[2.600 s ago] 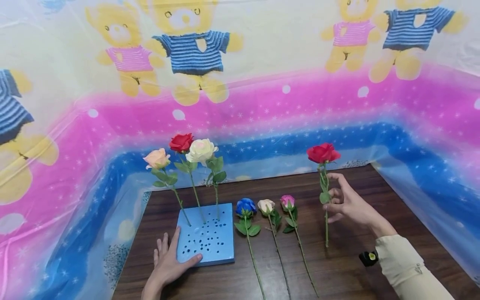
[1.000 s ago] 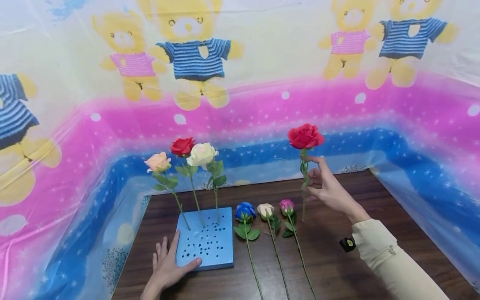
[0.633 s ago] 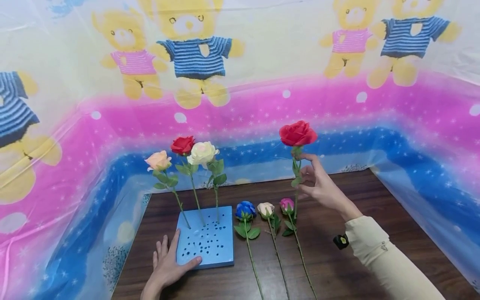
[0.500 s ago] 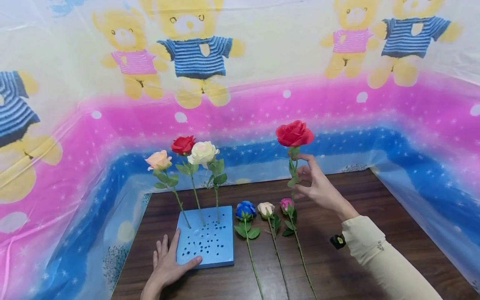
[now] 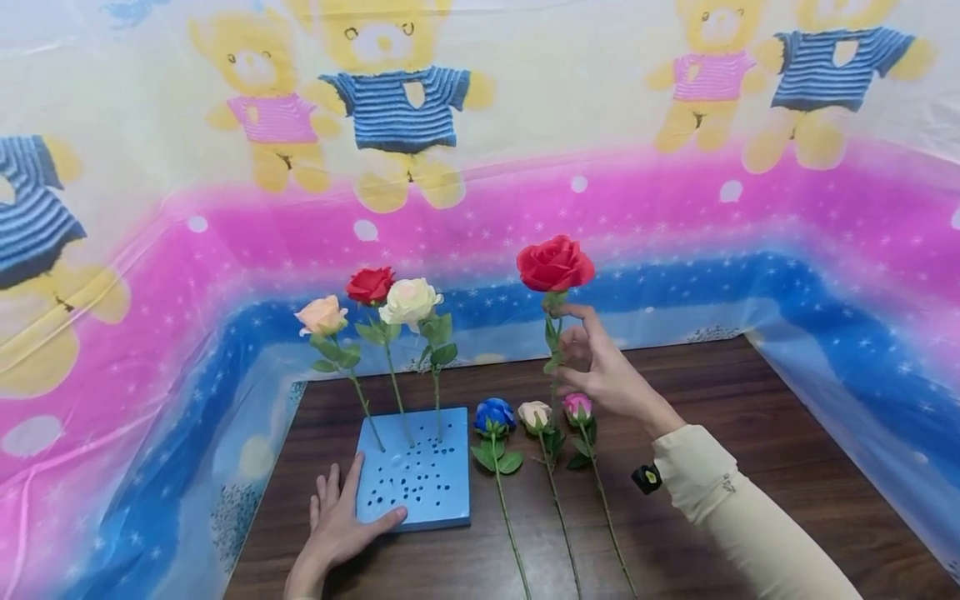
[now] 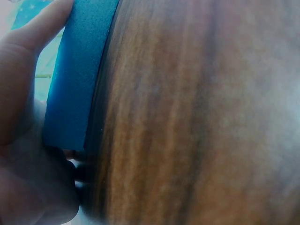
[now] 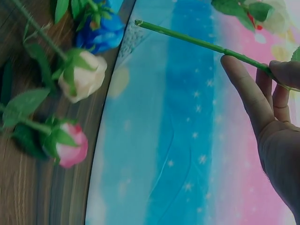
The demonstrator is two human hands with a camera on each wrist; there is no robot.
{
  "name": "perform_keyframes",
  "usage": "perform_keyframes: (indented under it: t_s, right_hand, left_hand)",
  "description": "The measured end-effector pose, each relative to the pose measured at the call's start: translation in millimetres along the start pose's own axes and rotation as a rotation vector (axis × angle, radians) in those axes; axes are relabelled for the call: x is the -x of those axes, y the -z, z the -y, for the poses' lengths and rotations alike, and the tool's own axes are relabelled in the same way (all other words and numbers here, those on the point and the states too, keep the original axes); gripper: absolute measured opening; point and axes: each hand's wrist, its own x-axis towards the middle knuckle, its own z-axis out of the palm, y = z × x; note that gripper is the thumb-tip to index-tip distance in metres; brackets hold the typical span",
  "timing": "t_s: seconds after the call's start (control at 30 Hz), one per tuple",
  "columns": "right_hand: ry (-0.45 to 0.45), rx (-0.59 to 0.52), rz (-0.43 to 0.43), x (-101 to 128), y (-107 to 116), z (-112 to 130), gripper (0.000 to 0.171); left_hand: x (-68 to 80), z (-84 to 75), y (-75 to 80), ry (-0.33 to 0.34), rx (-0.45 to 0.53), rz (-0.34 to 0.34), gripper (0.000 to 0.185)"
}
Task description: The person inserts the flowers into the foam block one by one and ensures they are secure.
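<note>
- Pinched between the thumb and fingers of the right hand (image 5: 611,379), the red rose (image 5: 556,263) was upright in the air, its bloom above the fingers.
- From the right wrist camera I saw the bare lower end of its stem (image 7: 183,40) sticking out free below the grip, touching nothing.
- On my head view, that rose was right of the blue block (image 5: 442,462) and apart from it, its lower stem passing in front of the picture's gap between the cream rose (image 5: 536,416) and the pink rose (image 5: 577,408).
- Over on the other side, I had the left hand (image 5: 339,529) spread against the block, thumb across the near edge, forefinger along the left edge, the remaining fingers fanned outward.
- Small dark holes dotted the block's top, and three flowers stood in it toward the far side: a leaning peach rose (image 5: 322,315), a second red rose (image 5: 370,285) and a white rose (image 5: 411,302).
- Just right of the block, the blue rose (image 5: 494,415) lay on the brown table (image 5: 750,467), with the cream and pink ones beside it, blooms pointing away.
- Behind everything I saw a cloth (image 5: 517,200) printed with teddy bears.
</note>
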Motion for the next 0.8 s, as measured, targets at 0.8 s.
perform_keyframes:
  t_s: [0.8]
  right_hand:
    - [0.110,-0.010,0.114,-35,-71,14,0.089]
  left_hand:
    - [1.3,-2.5,1.7,0.008,-0.006,0.016,0.134]
